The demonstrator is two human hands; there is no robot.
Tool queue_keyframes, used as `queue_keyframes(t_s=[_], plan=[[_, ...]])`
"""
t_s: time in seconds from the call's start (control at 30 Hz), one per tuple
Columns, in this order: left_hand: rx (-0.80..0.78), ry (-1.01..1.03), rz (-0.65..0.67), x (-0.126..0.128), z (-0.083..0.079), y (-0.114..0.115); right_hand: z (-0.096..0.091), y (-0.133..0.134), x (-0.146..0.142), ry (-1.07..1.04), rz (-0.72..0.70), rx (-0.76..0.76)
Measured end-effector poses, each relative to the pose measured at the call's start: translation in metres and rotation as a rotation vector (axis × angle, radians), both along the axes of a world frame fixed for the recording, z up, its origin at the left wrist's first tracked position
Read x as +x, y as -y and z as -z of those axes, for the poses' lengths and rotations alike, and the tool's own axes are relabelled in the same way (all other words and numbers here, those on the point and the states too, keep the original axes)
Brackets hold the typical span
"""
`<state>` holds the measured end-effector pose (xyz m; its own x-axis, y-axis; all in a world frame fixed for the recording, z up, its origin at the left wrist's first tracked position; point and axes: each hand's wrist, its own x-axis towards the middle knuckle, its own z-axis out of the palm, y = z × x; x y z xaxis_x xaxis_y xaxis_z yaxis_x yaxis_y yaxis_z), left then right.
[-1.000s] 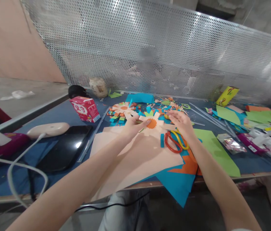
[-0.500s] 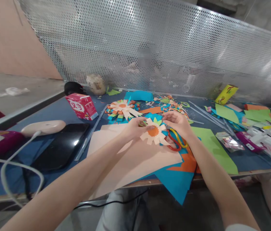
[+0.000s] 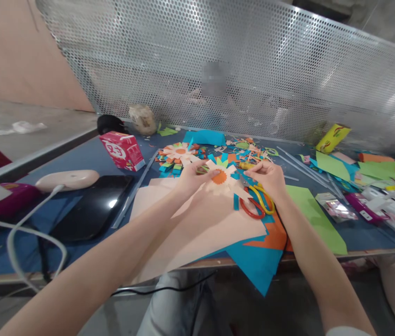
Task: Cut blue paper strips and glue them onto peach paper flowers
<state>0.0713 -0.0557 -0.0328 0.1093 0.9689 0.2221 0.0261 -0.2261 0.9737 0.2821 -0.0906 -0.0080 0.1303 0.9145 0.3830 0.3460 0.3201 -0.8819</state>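
A layered paper flower [image 3: 219, 177] with pale peach petals, an orange centre and green and blue strips is between the thumb and fingers of my left hand [image 3: 193, 177]. Just right of the flower, my right hand [image 3: 266, 175] is closed in a pinch, and whatever it grips is too small to make out. Below that hand lie scissors [image 3: 261, 205] with red and yellow handles. Peach paper sheets [image 3: 197, 233] spread under the flower, over blue paper [image 3: 258, 263] and orange paper [image 3: 275, 234]. Another paper flower [image 3: 179, 151] rests behind my left hand.
Paper scraps [image 3: 250, 145] litter the back of the table. On the left are a pink box [image 3: 123, 151], a black phone [image 3: 94, 207] and a white cable [image 3: 17, 231]. Green paper [image 3: 313, 214] and a yellow packet [image 3: 334, 137] lie right. A perforated metal sheet [image 3: 253, 70] stands behind.
The flower has shifted slightly up and left with my left hand. My right hand has drawn a little right, away from the petals, and its fingers have pinched together.
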Motion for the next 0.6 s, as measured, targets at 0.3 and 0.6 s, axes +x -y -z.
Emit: queue_keyframes(t_s=[0.3,0.6], plan=[[0.140,0.015,-0.037,-0.001,-0.003,0.003,0.012,0.000,-0.010,0.226,-0.132,0.082],[0.167,-0.088,0.018,0.004,-0.005,0.011,0.018,-0.001,-0.014,0.179,-0.104,0.098]])
